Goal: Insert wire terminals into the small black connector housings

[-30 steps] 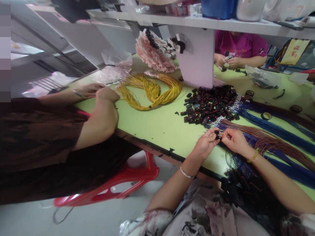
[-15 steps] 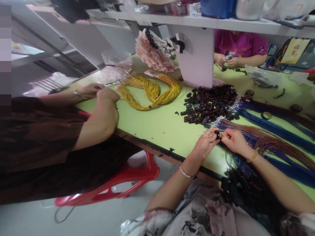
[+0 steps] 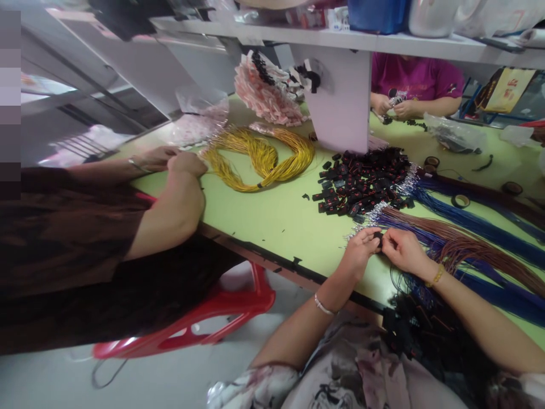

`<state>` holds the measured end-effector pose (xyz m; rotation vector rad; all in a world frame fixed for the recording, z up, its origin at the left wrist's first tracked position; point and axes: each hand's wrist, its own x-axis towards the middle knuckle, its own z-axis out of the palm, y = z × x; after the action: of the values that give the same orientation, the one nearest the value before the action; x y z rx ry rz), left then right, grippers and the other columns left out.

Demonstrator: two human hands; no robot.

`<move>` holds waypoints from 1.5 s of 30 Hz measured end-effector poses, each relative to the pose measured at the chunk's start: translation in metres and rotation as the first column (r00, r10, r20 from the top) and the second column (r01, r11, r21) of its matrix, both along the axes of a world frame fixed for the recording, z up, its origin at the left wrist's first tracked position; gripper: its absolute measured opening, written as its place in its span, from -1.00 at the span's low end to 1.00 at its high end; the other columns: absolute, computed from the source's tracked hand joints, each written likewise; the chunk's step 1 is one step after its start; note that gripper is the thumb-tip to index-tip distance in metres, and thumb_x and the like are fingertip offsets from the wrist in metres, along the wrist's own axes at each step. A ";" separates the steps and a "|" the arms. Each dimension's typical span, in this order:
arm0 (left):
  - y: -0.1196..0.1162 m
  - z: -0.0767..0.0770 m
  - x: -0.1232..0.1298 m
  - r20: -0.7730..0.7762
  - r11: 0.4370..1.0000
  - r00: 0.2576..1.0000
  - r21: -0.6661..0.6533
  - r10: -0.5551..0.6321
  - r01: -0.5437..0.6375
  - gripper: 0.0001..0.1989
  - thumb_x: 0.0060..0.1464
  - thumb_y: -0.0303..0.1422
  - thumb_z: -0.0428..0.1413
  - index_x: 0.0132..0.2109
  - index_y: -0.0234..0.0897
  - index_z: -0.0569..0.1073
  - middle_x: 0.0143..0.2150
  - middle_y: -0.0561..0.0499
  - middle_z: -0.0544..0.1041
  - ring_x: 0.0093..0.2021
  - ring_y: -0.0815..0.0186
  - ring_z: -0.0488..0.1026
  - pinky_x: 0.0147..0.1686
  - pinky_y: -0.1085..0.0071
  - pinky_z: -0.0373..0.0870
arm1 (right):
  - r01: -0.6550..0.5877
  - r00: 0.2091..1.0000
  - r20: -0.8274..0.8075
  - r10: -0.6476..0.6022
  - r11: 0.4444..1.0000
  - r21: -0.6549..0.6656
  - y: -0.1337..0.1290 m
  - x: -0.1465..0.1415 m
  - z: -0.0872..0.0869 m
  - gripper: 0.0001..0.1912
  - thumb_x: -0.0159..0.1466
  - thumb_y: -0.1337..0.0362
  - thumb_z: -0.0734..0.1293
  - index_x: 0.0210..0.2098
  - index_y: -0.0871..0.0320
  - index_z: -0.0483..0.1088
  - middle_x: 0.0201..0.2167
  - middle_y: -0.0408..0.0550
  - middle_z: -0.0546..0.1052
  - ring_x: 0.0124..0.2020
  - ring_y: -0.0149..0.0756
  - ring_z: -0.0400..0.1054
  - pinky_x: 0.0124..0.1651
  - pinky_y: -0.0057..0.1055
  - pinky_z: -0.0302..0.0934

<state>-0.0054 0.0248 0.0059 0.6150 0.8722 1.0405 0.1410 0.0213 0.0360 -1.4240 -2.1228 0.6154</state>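
Observation:
My left hand (image 3: 361, 247) pinches a small black connector housing (image 3: 377, 239) between thumb and fingers above the table's near edge. My right hand (image 3: 403, 250) is closed right beside it, its fingertips against the connector's right side. Whatever those fingertips hold is too small to make out. Behind my hands lies a heap of black connector housings (image 3: 361, 176) with red marks. Bundles of brown wires (image 3: 472, 233) and blue wires (image 3: 468, 213), with bright metal terminals at their left ends, stretch to the right. More black housings on wires (image 3: 419, 324) hang at my lap.
On the left, a co-worker's arms (image 3: 179, 193) rest on the table near a yellow wire bundle (image 3: 264, 156). Another person in a purple shirt (image 3: 417, 79) works across the table. A shelf (image 3: 272, 34) runs overhead on an upright panel (image 3: 338, 108). A red stool (image 3: 238, 309) stands below.
My left hand has shifted slightly right and down, closer to my right hand. The connector has turned a little and sits lower, pressed between the fingertips of both hands.

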 end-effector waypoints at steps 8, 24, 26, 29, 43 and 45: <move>0.001 0.000 -0.002 -0.058 1.000 0.998 -0.008 -0.025 0.025 -0.67 -0.18 -0.40 0.28 -0.18 -0.32 0.50 -0.31 -0.01 0.46 -0.34 0.41 0.39 -0.28 0.44 0.36 | 0.027 0.999 0.035 -0.027 1.000 0.000 0.034 0.022 0.004 -0.76 0.28 0.26 0.14 -0.42 0.17 0.37 -0.49 -0.10 0.46 -0.46 -0.37 0.27 -0.38 -0.49 0.05; 0.005 0.002 -0.001 0.036 0.999 0.999 -0.051 -0.015 0.017 -0.69 -0.15 -0.41 0.27 -0.17 -0.31 0.49 -0.26 -0.03 0.45 -0.29 0.41 0.40 -0.24 0.44 0.35 | 0.093 0.988 0.120 -0.095 0.995 0.028 0.061 0.021 0.007 -0.85 0.24 0.29 0.16 -0.42 0.15 0.31 -0.51 -0.14 0.42 -0.52 -0.40 0.21 -0.42 -0.49 0.01; 0.005 0.002 0.001 0.052 0.999 0.999 -0.052 -0.002 0.005 -0.70 -0.13 -0.42 0.25 -0.17 -0.30 0.48 -0.27 -0.01 0.44 -0.30 0.42 0.39 -0.24 0.46 0.34 | 0.047 0.999 0.004 -0.047 0.999 0.022 0.060 0.013 0.013 -0.84 0.24 0.28 0.16 -0.44 0.15 0.29 -0.53 -0.17 0.40 -0.53 -0.42 0.19 -0.43 -0.50 0.02; 0.006 0.001 0.002 0.093 0.998 0.996 -0.057 0.014 -0.009 -0.72 -0.12 -0.45 0.23 -0.18 -0.29 0.46 -0.26 -0.01 0.43 -0.29 0.42 0.39 -0.23 0.46 0.34 | -0.009 0.988 -0.153 0.008 1.000 -0.005 0.055 0.005 0.018 -0.84 0.21 0.26 0.18 -0.46 0.16 0.30 -0.54 -0.19 0.38 -0.53 -0.45 0.18 -0.45 -0.52 0.04; 0.007 -0.001 0.002 0.190 0.999 0.982 -0.039 0.009 -0.001 -0.74 -0.08 -0.51 0.18 -0.17 -0.32 0.47 -0.26 0.00 0.44 -0.26 0.41 0.38 -0.17 0.44 0.31 | 0.119 0.985 -0.119 -0.125 0.991 -0.056 0.016 0.012 0.000 -0.89 0.06 0.32 0.26 -0.57 0.18 0.32 -0.69 -0.24 0.31 -0.65 -0.52 0.08 -0.55 -0.56 -0.04; 0.006 -0.002 0.002 0.186 0.999 0.982 -0.037 0.006 0.000 -0.75 -0.07 -0.50 0.17 -0.16 -0.31 0.47 -0.26 0.01 0.44 -0.26 0.41 0.38 -0.18 0.44 0.31 | 0.136 0.985 -0.098 -0.141 0.989 -0.049 0.015 0.011 0.001 -0.90 0.05 0.32 0.27 -0.58 0.18 0.33 -0.69 -0.23 0.31 -0.65 -0.51 0.09 -0.55 -0.55 -0.05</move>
<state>-0.0032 0.0312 0.0038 0.4772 0.7265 1.0646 0.1522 0.0367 0.0366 -1.5156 -1.9245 0.6674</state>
